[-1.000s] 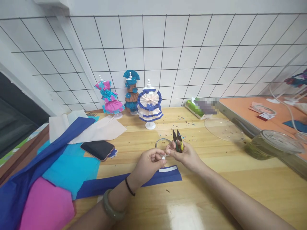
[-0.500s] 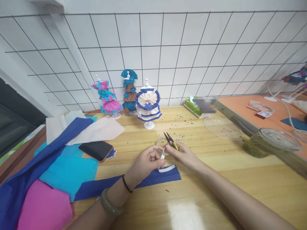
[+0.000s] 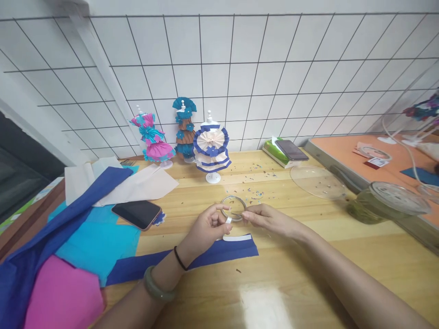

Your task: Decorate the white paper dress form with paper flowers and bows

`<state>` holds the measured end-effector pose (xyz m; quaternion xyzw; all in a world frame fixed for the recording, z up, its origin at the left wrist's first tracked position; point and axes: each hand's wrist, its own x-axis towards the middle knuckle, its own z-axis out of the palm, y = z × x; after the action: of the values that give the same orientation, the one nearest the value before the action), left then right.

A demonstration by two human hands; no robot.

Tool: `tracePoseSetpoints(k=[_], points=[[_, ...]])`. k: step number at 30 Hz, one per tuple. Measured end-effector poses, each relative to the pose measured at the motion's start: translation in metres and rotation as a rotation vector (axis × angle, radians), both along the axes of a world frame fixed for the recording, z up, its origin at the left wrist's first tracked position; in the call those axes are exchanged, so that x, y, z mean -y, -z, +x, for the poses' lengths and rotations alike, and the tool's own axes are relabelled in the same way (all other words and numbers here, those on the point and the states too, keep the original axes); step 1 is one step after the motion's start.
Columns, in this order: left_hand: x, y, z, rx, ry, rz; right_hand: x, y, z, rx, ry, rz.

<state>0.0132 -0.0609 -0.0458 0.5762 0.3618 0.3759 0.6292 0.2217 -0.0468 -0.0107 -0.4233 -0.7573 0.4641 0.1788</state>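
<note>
White narrow tape (image 3: 228,220) is pinched by the left hand (image 3: 209,225) at the six-o'clock side of a thin grey ring (image 3: 233,197). At the ring's three o'clock, the right hand (image 3: 270,220) pinches a dark, pointed metal tool (image 3: 236,214), mostly hidden. Royal-blue crepe paper (image 3: 236,251) lies toward six o'clock.

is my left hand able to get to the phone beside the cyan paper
Probably yes: the phone lies uncovered, a little to the left of your left hand. That hand seems to pinch a white strip, though.
</note>
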Motion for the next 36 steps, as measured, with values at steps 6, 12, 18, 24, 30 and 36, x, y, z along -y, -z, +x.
tracePoseSetpoints(k=[6,12,18,24,30,36], points=[[0.003,0.003,0.004,-0.034,0.012,0.05,0.002,0.001,-0.002,0.037,-0.017,-0.013],[0.004,0.002,0.004,-0.029,0.034,0.042,0.001,0.006,-0.002,0.059,-0.007,0.009],[0.004,0.002,0.004,-0.016,0.05,0.026,0.0,0.008,-0.002,0.064,0.0,0.01],[0.003,0.003,0.004,-0.031,0.05,0.004,-0.001,0.01,-0.001,0.064,0.011,0.006],[0.003,0.002,0.004,-0.032,0.056,-0.004,0.002,0.002,-0.001,0.072,-0.007,0.0],[0.001,0.001,0.002,-0.02,0.021,-0.023,0.001,0.001,0.001,0.114,0.021,0.014]])
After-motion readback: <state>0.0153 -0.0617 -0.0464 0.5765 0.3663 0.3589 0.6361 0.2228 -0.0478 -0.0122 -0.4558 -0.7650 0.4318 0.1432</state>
